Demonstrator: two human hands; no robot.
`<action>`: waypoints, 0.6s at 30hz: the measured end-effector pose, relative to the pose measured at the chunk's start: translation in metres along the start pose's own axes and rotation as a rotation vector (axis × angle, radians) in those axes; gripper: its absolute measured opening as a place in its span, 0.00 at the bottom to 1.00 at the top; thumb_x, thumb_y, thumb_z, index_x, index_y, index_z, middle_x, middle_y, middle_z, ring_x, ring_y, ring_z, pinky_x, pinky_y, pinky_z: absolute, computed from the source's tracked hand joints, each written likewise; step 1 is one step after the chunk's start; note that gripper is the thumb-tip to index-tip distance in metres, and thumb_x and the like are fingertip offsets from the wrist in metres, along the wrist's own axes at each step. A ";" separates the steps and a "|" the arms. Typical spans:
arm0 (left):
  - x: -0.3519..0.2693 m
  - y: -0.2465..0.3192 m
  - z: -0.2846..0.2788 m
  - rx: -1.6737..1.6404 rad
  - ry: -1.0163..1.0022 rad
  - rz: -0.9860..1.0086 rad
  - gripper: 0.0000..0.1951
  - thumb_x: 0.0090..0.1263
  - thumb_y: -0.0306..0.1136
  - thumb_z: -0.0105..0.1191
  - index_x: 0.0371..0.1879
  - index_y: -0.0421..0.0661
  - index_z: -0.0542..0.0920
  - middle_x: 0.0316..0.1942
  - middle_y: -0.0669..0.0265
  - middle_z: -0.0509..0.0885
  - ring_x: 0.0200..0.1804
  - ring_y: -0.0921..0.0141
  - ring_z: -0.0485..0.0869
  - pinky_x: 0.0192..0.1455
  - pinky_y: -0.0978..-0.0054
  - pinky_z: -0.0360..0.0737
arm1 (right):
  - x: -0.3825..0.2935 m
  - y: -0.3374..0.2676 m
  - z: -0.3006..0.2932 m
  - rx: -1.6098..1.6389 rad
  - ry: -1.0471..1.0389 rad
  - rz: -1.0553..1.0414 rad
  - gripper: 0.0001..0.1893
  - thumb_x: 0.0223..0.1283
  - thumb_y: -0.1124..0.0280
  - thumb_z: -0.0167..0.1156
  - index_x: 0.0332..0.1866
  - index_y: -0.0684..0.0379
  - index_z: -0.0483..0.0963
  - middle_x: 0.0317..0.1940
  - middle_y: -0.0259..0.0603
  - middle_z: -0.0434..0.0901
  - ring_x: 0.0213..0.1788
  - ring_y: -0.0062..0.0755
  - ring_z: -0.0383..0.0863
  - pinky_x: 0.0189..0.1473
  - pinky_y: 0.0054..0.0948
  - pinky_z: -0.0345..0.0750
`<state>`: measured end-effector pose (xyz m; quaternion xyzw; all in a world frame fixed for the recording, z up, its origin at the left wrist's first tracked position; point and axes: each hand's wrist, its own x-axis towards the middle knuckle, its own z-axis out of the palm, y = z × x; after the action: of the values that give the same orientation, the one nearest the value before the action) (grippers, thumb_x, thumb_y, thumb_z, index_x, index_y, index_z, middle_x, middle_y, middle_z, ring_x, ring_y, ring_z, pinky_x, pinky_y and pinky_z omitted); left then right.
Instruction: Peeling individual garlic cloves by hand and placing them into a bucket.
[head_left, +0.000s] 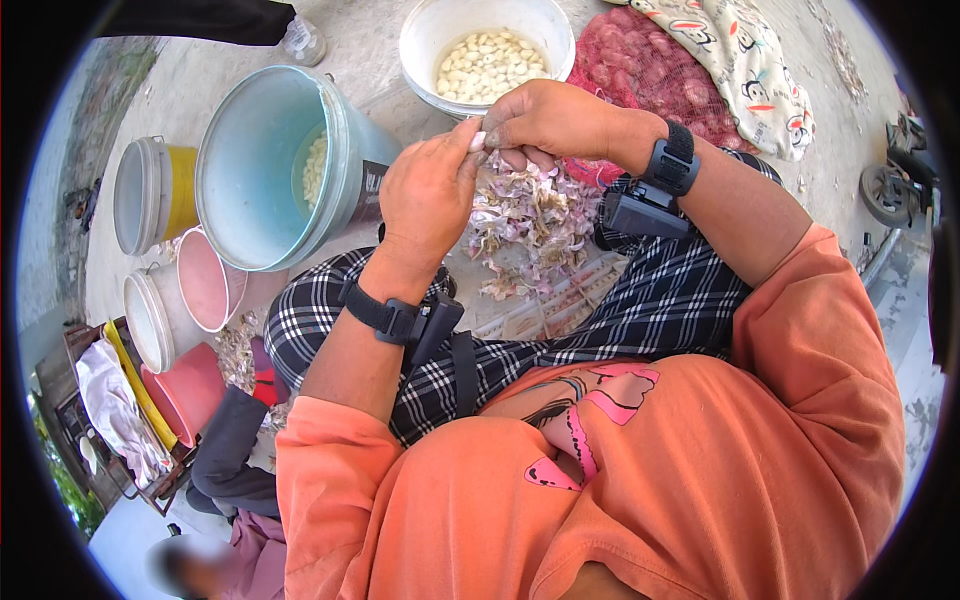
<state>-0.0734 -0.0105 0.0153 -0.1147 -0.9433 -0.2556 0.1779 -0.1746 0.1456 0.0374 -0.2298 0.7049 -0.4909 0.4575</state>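
A small pale garlic clove (478, 141) is pinched between the fingertips of my left hand (431, 191), and my right hand (551, 124) meets it there, its thumb and forefinger closed at the clove. Whether the right fingers also grip the clove or a bit of skin, I cannot tell. Below my hands lies a heap of papery garlic skins (536, 225) between my legs. Just beyond them stands a white bucket (416, 56) holding peeled garlic cloves (491, 64) in liquid. To the left, a tilted-looking pale blue bucket (247, 165) has more peeled cloves (315, 169) at its bottom.
A red mesh sack of garlic bulbs (637, 64) lies at the upper right, partly under a printed cloth (757, 75). Several buckets, one a yellow and white bucket (176, 191), stand at the left. Another person (236, 450) sits at the lower left. A dark sleeve (195, 19) reaches in at the top.
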 end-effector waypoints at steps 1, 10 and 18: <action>0.000 0.002 -0.001 0.000 0.001 -0.002 0.16 0.57 0.28 0.53 0.46 0.48 0.73 0.31 0.63 0.80 0.33 0.61 0.78 0.37 0.67 0.73 | 0.000 0.000 0.000 -0.021 0.012 0.000 0.09 0.49 0.68 0.53 0.24 0.62 0.76 0.16 0.32 0.75 0.14 0.18 0.69 0.19 0.19 0.67; -0.003 0.002 0.006 0.077 -0.010 -0.089 0.15 0.60 0.32 0.52 0.47 0.46 0.74 0.29 0.60 0.79 0.32 0.60 0.77 0.35 0.67 0.73 | 0.007 -0.005 0.009 -0.081 0.162 0.026 0.08 0.46 0.67 0.53 0.24 0.60 0.76 0.14 0.27 0.70 0.16 0.13 0.65 0.17 0.16 0.63; 0.001 0.001 0.007 -1.144 -0.002 -0.775 0.12 0.66 0.31 0.50 0.45 0.39 0.76 0.38 0.67 0.80 0.39 0.79 0.77 0.43 0.81 0.74 | 0.008 0.004 0.009 -0.111 0.234 -0.113 0.10 0.45 0.66 0.54 0.26 0.62 0.77 0.18 0.32 0.75 0.21 0.19 0.71 0.26 0.21 0.68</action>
<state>-0.0761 -0.0056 0.0103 0.1546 -0.6335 -0.7580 -0.0155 -0.1700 0.1372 0.0294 -0.2351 0.7654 -0.4996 0.3306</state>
